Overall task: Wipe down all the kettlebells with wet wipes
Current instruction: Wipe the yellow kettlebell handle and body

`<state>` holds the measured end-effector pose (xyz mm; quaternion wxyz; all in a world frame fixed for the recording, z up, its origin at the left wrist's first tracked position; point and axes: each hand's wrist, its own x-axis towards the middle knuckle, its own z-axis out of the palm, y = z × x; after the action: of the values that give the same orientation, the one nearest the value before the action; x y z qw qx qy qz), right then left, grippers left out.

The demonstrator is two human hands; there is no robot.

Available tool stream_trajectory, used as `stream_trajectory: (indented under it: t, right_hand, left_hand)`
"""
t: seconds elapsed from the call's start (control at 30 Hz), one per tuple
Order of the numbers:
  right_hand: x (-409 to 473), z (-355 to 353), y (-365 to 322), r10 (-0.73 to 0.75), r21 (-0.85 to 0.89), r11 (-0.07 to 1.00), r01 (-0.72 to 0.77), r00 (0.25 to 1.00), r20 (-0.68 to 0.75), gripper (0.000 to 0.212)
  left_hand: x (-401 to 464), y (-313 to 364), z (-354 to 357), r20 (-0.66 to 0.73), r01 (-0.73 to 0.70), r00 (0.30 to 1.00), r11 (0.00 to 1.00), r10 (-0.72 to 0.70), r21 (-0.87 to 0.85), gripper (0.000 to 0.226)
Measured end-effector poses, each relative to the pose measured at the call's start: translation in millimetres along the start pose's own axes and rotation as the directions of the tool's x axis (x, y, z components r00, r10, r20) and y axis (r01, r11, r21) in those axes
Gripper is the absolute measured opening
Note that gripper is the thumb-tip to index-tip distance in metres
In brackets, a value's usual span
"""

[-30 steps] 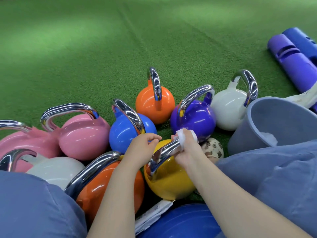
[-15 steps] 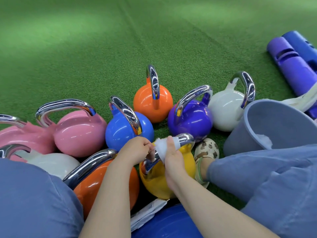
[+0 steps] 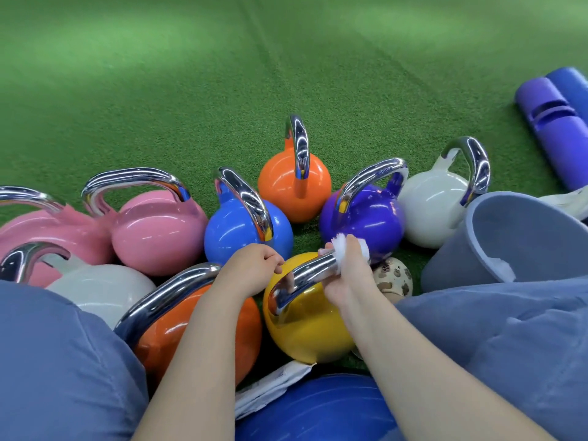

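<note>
Ten kettlebells crowd the green turf, none showing readable writing. Nearest the person, the yellow kettlebell leans between an orange kettlebell and a patterned shoe. The right hand has its fingers clamped around the chrome handle through a white wet wipe. The left hand rests curled against the yellow body; its grip cannot be made out. A grey bucket is cut off at right, and print on the white packet below is illegible.
</note>
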<state>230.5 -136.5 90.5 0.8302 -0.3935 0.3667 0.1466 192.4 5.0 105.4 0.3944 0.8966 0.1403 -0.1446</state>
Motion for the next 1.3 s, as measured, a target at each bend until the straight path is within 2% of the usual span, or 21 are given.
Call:
stream_trajectory:
  t: [0.07,0.17,0.33,0.5,0.63,0.73,0.83,0.93,1.0,1.07,1.1,1.2,1.3]
  right_hand:
    - [-6.5,0.0,16.9,-0.105,-0.091,0.991,0.103,0.994,-0.024,0.022]
    - [-21.0,-4.4,37.2,-0.211,-0.239,0.946,0.219,0.976,0.059,0.027]
    - [-37.5,-12.3,59.5,-0.263,-0.408,0.840,0.358,0.926,0.271,0.026]
    - [-42.0,-15.5,65.5,-0.261,-0.451,0.762,0.465,0.858,0.443,0.023]
    - [-43.7,-13.8,63.8,-0.253,-0.474,0.772,0.423,0.890,0.380,0.024]
    - [-44.7,-5.7,54.6,-0.185,-0.432,0.864,0.257,0.962,0.202,0.030]
    - [-37.6,1.4,48.2,-0.098,-0.311,0.943,0.120,0.992,0.085,0.029]
    - [-30.3,4.4,42.5,0.056,-0.141,0.989,-0.034,0.986,0.156,0.034]
    - [-26.9,4.5,37.6,0.123,-0.121,0.988,-0.098,0.967,0.222,0.039]
    - [-25.6,4.8,36.6,0.122,-0.138,0.986,-0.091,0.965,0.233,0.035]
    - [-25.5,4.6,38.5,0.088,-0.147,0.987,-0.058,0.973,0.213,0.030]
    - [-27.0,0.6,46.2,-0.064,-0.214,0.972,0.094,0.987,0.147,0.018]
    - [-29.7,-2.8,55.7,-0.159,-0.305,0.931,0.203,0.974,0.161,0.014]
  left_hand:
    - [0.3,0.1,-1.3,-0.069,0.009,0.998,0.999,-0.012,-0.042,0.024]
    - [2.6,0.2,0.6,-0.102,0.016,0.994,0.995,-0.026,-0.095,0.023]
    - [5.2,8.8,7.1,-0.062,0.021,0.997,0.979,-0.034,-0.201,0.025]
    - [3.6,15.7,6.1,-0.071,0.015,0.997,0.992,-0.025,-0.129,0.027]
    - [0.7,8.8,3.9,-0.059,0.042,0.997,0.987,-0.052,-0.153,0.027]
    - [-1.8,0.0,1.9,-0.087,0.051,0.994,0.986,-0.066,-0.161,0.027]
    - [-6.9,-3.5,0.0,-0.052,0.030,0.998,0.971,-0.044,-0.236,0.028]
    - [-14.6,-1.7,-3.2,0.009,0.029,1.000,0.916,-0.028,-0.401,0.030]
    - [-16.9,-5.0,-5.6,-0.013,-0.001,1.000,0.884,-0.006,-0.468,0.026]
    - [-19.0,-9.5,-7.5,-0.048,-0.062,0.998,0.877,0.044,-0.476,0.015]
    - [-20.3,-12.0,-7.8,-0.045,-0.086,0.996,0.880,0.073,-0.466,0.016]
    - [-23.2,-16.5,-2.1,0.006,-0.117,0.991,0.901,0.132,-0.418,0.035]
    - [-24.5,-21.2,3.6,-0.046,-0.145,0.989,0.924,0.137,-0.355,0.043]
